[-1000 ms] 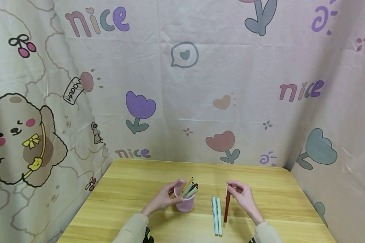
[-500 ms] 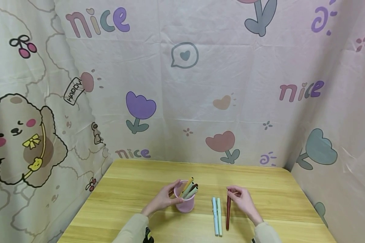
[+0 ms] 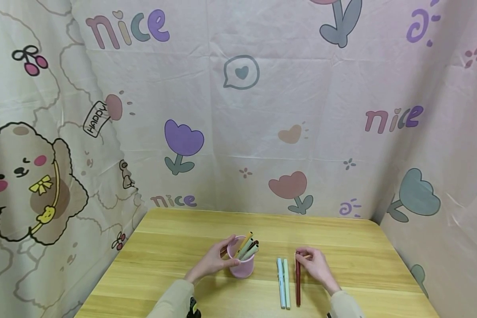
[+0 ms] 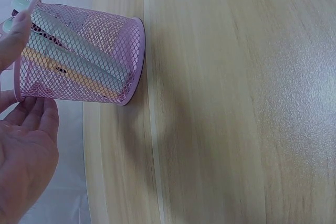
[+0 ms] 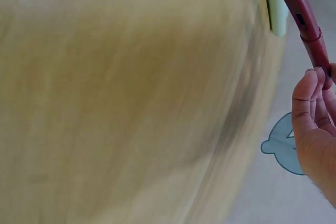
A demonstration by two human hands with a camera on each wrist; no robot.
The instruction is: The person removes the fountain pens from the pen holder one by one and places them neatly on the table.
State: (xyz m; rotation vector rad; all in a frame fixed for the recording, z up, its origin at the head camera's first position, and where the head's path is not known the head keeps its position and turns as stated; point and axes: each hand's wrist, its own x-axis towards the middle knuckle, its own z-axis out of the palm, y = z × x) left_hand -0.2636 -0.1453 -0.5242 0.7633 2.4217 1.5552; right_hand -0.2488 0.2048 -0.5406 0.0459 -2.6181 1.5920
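Observation:
My left hand (image 3: 213, 261) grips a pink mesh pen holder (image 3: 242, 269) near its rim, thumb on the near side and fingers behind. Several pens (image 3: 247, 248), yellow, pale green and one dark, lean inside it; their barrels show through the mesh (image 4: 79, 51) in the left wrist view. To the right, my right hand (image 3: 316, 265) pinches the far end of a dark red pen (image 3: 298, 285) between thumb and fingertips. In the right wrist view the red pen (image 5: 299, 14) slants up from those fingertips.
A light blue pen (image 3: 281, 282) and a light green pen (image 3: 287, 283) lie side by side between the pen holder and the red pen. The wooden table (image 3: 175, 229) ends at a patterned cloth (image 3: 238, 132) behind and at both sides.
My right hand has drawn the red pen toward me, and the pen has turned from slanted to nearly parallel with the two pens beside it. The left hand and pen holder have stayed put.

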